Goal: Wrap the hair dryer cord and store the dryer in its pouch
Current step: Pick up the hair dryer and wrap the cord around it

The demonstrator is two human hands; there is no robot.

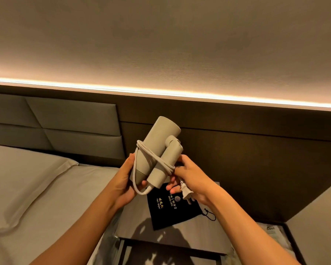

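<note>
I hold a beige hair dryer (157,142) in the air above the nightstand, its handle folded alongside the barrel. Its cord (155,159) is looped several times around barrel and handle, with one slack loop hanging below. My left hand (125,178) grips the dryer's lower end from the left. My right hand (187,176) pinches the cord close to the handle, and the white plug (186,194) dangles under its palm. The black pouch (166,209) with gold lettering lies flat on the nightstand beneath, partly hidden by my hands.
The grey nightstand top (191,236) carries the pouch and its drawstring (208,215). A bed with a white pillow (27,178) lies to the left, a padded headboard (55,121) behind it. A dark wall panel rises behind the nightstand, and a pale surface (317,217) stands at right.
</note>
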